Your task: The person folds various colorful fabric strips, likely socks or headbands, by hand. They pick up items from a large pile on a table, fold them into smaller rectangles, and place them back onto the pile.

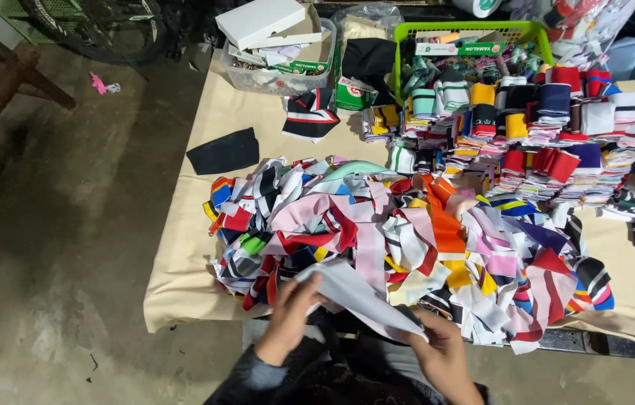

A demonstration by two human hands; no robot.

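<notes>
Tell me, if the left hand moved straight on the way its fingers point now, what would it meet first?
Probably the heap of mixed colourful fabric scraps. The left hand points up and right, already gripping the white cloth piece; depth is unclear.

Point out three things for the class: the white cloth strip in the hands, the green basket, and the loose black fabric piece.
white cloth strip point(355, 294): head view, middle of the strip.
green basket point(469, 30): head view, far rim.
black fabric piece point(223, 151): head view, its centre.

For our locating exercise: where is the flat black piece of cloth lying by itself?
In the head view the flat black cloth lies on the table's far left part, just beyond the loose pile of colourful scraps.
</notes>
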